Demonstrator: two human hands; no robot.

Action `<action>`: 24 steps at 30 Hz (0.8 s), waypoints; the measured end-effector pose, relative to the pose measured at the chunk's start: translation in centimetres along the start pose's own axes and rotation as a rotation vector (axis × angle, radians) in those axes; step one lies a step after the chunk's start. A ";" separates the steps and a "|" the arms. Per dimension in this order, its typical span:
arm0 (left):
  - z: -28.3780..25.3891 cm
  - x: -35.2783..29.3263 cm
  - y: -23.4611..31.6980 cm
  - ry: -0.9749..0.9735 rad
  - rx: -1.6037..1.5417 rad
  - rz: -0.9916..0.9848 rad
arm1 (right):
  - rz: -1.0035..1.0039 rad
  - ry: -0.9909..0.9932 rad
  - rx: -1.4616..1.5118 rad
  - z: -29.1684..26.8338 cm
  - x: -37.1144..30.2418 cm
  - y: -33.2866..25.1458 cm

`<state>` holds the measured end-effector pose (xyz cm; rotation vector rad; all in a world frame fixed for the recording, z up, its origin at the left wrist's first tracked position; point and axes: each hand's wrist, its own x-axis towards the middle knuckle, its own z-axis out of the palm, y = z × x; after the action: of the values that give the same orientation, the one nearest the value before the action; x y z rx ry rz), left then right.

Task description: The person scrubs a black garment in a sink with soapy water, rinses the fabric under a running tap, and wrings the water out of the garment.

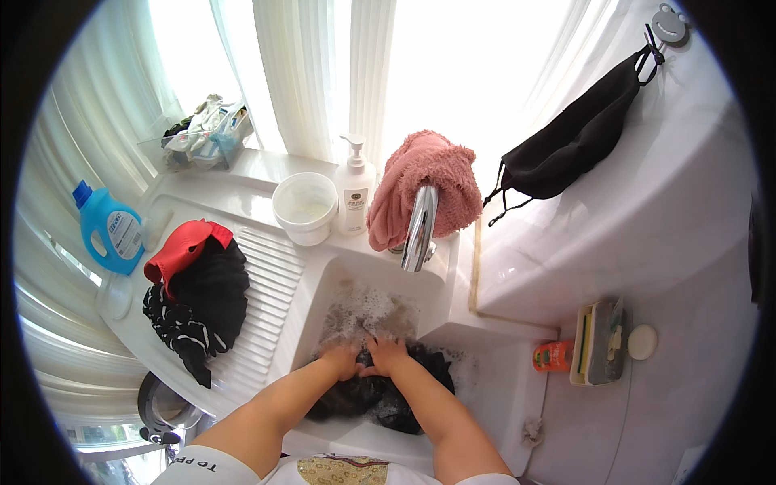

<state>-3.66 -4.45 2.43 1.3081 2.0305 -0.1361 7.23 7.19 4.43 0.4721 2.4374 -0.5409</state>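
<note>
A dark, wet garment [402,411] lies bunched in the soapy water of a white sink [493,356]. Both my hands are down on it, close together. My left hand [343,358] is closed round a fold of the cloth, its fingertips partly hidden in foam. Beside it, my right hand [386,356] grips the same cloth, thumb turned toward the left hand. White suds [368,307] float just beyond my fingers. The curved chrome faucet [420,230] stands over the far side of the basin, and no stream shows from it.
On the ribbed washboard [271,295] at left lie a red cap [184,249] and black clothes [212,291]. A blue detergent bottle [109,226], white tub [305,208], pump bottle [354,186] and pink towel [424,182] stand behind. A black mask [574,133] hangs at right.
</note>
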 end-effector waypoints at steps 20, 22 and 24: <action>-5.4 -11.0 2.8 0.310 -0.059 0.596 | 0.063 0.679 0.682 -3.3 -14.9 0.1; -8.5 -13.1 1.7 -0.007 -0.120 0.455 | -0.192 0.536 0.658 -3.8 -15.3 -0.3; -8.6 -13.1 0.6 0.054 -0.378 0.225 | -0.473 0.300 0.533 -2.7 -15.2 -0.3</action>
<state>-4.35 -10.25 16.96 1.2912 1.8231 0.3728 17.43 5.10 15.87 0.1823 2.6852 -1.4303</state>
